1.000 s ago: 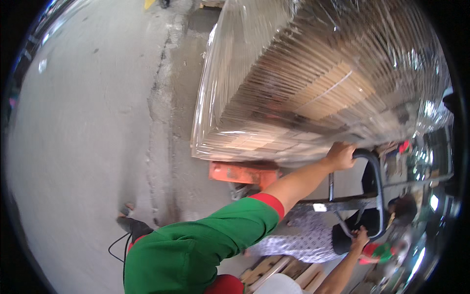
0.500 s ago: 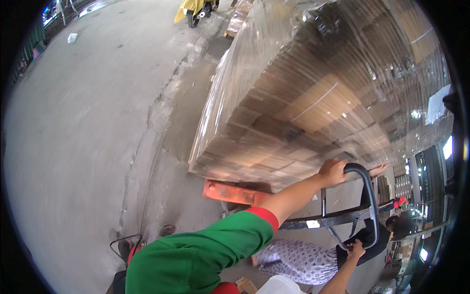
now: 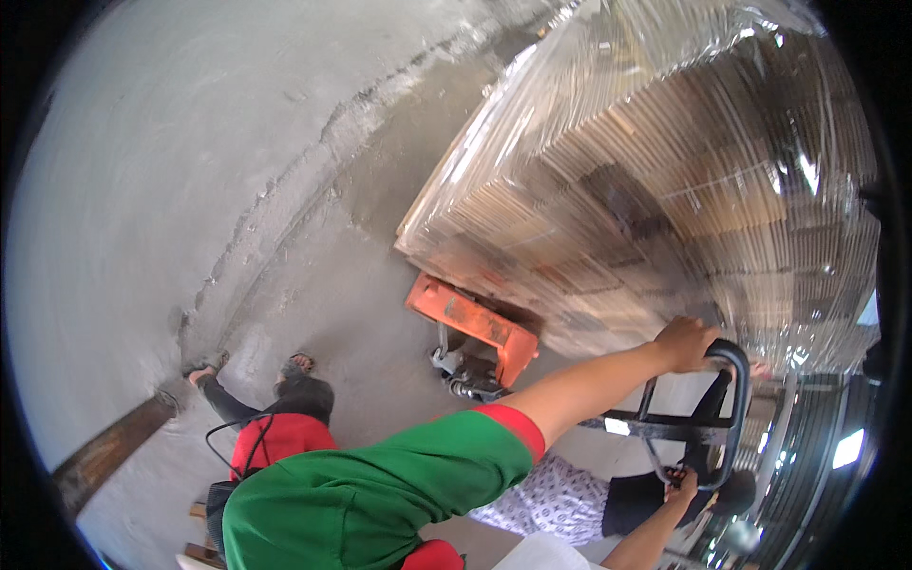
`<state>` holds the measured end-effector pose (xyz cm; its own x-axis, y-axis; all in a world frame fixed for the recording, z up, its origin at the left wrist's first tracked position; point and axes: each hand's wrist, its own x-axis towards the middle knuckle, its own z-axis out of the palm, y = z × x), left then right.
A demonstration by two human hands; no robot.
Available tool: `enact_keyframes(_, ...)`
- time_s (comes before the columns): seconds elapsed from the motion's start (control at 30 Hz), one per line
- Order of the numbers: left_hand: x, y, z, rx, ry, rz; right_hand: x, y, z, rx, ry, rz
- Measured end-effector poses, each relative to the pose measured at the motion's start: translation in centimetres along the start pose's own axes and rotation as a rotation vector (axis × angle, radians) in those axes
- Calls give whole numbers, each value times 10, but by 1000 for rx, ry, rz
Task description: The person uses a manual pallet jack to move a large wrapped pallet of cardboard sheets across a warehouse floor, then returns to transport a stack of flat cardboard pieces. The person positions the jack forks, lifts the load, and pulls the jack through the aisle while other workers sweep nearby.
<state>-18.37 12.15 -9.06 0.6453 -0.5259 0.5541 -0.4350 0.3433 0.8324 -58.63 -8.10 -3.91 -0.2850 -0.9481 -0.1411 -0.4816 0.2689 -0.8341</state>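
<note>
My left hand (image 3: 686, 344), at the end of a green sleeve with a red cuff, is closed at the upper corner of a black loop-shaped pallet jack handle (image 3: 738, 408). Lower on the same loop, my right hand (image 3: 682, 486) has its fingers wrapped round the bar. The orange pallet jack body (image 3: 475, 323) shows in front of a tall stack of flat cardboard (image 3: 627, 209) wrapped in clear film. My left hand is close to the wrapped face of the stack; the jack's forks are hidden.
Beyond the handle, a person in a black top and patterned light bottoms (image 3: 551, 499) leans toward the stack. At left are legs in dark trousers (image 3: 309, 394) below a red garment, near a brown beam (image 3: 119, 451). A rough ridge (image 3: 285, 190) crosses the concrete floor.
The view has swung, and more of the orange jack and the dark-trousered legs shows. The yellow-covered motorbike has left the picture. Both my hands stay on the handle.
</note>
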Motion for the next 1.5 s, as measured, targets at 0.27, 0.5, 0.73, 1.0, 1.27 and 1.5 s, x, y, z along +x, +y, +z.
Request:
enact_keyframes(0.27, -9, -6, 7, 134, 76, -23, -11, 17, 2, 239, -139, -121)
enact_keyframes(0.5, -27, 4, 8, 264, 295, 32, 9, 15, 10, 55, -325, -308)
enact_keyframes(0.73, -78, 6, 4, 226, 379, 162, 61, -2, 100, 18, -271, -469)
enact_keyframes(1.0, -158, -7, -17, 417, 521, -45, 28, 17, 189, 80, -433, -474)
enact_keyframes(1.27, -238, 19, 3, 392, 726, -253, 4, 15, 263, -88, -536, -440)
enact_keyframes(1.5, -288, 38, 3, 705, 846, -74, -33, 11, 283, -92, -726, -509)
